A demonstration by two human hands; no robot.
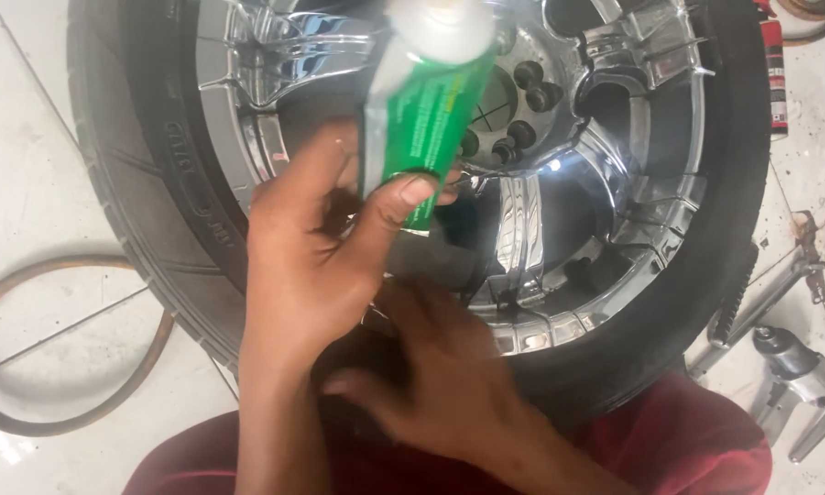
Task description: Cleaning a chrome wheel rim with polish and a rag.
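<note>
Over the wheel — left hand grips a green tube.

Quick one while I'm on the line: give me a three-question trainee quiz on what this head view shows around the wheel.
1. True or false: the left hand holds the green tube over the chrome wheel.
2. Multiple choice: where does the right hand rest? A) on the floor tiles B) low on the wheel's rim near the tyre C) on the impact wrench
3. Fill in: the loose ring lying on the tiles at the left edge is ____ in colour.

Key: 1 true; 2 B; 3 brown, the brown ring.
</note>
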